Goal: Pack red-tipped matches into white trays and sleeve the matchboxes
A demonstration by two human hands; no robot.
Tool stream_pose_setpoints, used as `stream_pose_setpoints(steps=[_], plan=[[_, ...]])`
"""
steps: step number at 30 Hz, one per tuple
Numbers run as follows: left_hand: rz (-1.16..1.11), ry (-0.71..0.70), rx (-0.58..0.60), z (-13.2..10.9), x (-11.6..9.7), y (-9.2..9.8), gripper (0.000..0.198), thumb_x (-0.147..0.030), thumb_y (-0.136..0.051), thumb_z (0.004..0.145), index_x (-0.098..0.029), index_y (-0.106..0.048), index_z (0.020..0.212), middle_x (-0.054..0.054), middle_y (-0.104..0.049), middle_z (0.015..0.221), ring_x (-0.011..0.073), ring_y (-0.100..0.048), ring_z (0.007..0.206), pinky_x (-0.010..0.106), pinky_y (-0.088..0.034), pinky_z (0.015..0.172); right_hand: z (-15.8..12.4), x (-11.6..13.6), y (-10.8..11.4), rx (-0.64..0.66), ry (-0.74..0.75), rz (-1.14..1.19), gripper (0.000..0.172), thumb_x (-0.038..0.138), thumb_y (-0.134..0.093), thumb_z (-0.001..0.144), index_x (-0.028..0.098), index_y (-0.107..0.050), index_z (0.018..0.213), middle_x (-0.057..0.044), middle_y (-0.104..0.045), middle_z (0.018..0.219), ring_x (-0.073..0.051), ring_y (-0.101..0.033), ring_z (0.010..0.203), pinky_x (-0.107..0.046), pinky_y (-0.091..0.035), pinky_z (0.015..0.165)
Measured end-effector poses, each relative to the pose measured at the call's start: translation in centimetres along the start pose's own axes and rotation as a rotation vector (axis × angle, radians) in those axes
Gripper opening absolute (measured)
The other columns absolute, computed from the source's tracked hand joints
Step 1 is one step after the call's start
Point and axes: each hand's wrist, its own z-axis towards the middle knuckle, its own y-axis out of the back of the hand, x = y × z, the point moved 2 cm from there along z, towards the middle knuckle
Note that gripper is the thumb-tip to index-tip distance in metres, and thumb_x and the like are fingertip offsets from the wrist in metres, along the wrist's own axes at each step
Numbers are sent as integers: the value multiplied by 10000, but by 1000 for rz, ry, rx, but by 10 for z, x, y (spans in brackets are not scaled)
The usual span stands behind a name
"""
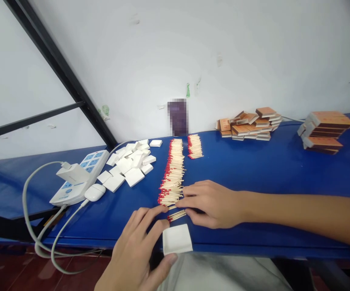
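A long row of red-headed matches [175, 169] runs across the blue table, heads to the left. My right hand [209, 206] reaches in from the right, its fingertips on the near end of this row. Its thumb touches the tail ends of a small group of matches [177, 216] lying apart. From the other side, my left hand [141, 242] has its fingers stretched toward the match heads, with the thumb spread away. Between that thumb and index finger, a white matchbox tray [177, 239] lies at the table's front edge; a firm grip on it does not show.
White matchbox trays [129, 163] are heaped at left, beside a power strip [80, 178] with a charger and cables. A shorter match row [195, 146] lies near the wall. Orange matchbox sleeves [247, 125] and stacked matchboxes [326, 129] stand at right.
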Motion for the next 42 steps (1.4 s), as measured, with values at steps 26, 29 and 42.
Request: stream_pose_setpoints(steps=[26, 29, 42], plan=[[15, -33, -173, -4, 0, -10, 277, -298, -629, 814, -171, -572, 1053, 149, -625, 1194, 324, -521, 1055, 475, -427, 888, 1, 3, 2, 5, 39, 8, 273, 264, -444, 995, 204, -658, 1152, -15, -604, 873, -144, -453, 679, -291, -298, 624], [19, -19, -166, -3, 0, -10, 254, -301, -607, 826, -172, -577, 1043, 147, -623, 1197, 326, -520, 1054, 474, -429, 880, 2, 4, 4, 42, 31, 4, 288, 283, -430, 1007, 210, -670, 1149, -17, -591, 865, -148, -449, 681, -293, -303, 633], [41, -31, -114, -5, 2, -11, 302, -331, -615, 818, -190, -564, 1080, 133, -618, 1296, 349, -501, 1116, 500, -424, 909, -2, 1, -1, -67, 35, 16, 273, 226, -440, 985, 158, -703, 956, -14, -596, 799, -136, -443, 668, -298, -303, 620]])
